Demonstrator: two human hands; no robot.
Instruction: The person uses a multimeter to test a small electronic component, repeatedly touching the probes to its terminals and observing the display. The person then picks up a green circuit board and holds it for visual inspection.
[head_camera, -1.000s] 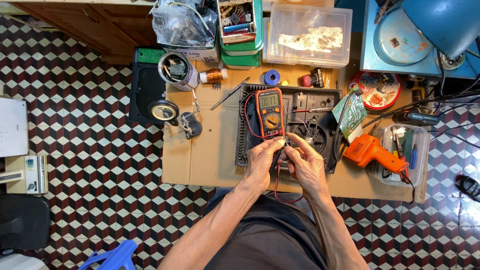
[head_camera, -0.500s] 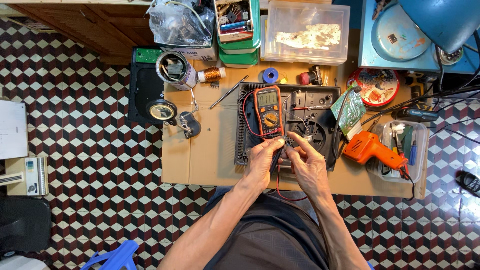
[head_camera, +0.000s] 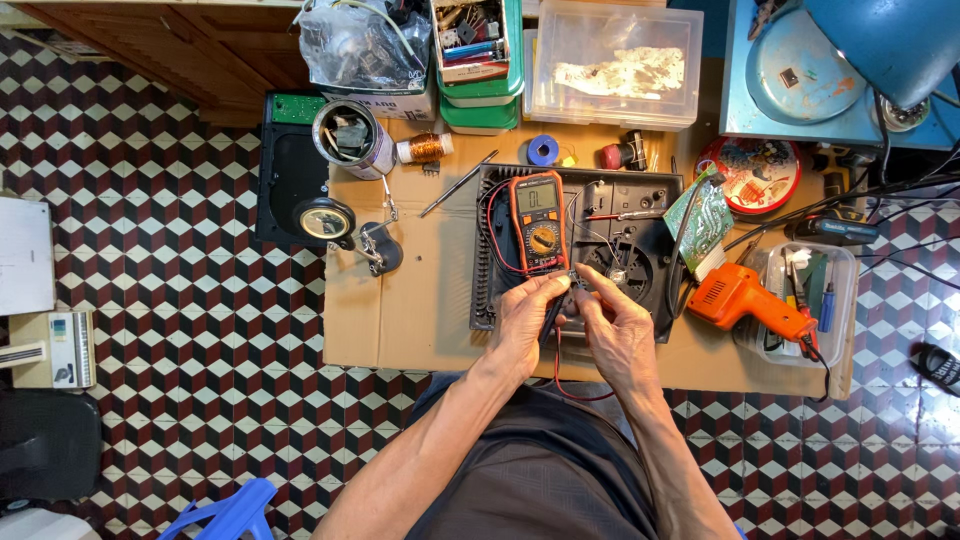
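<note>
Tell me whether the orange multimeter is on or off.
On: the orange handheld multimeter shows dark digits on its pale screen, lying face up on the black panel.

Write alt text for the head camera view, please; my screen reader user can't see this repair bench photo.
Seen from above, a person's left hand and right hand meet over a black plastic device panel on a cardboard sheet, just below an orange multimeter with red and black leads. An orange soldering gun lies to the right, on a checkered floor.

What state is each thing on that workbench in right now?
Multimeter: lying flat, display lit.
Black panel: lying flat under the multimeter.
Left hand: pinching a probe lead.
Right hand: fingertips at the panel.
Orange tool: lying untouched.
Clear box: lid shut.
Tin can: open.
</note>
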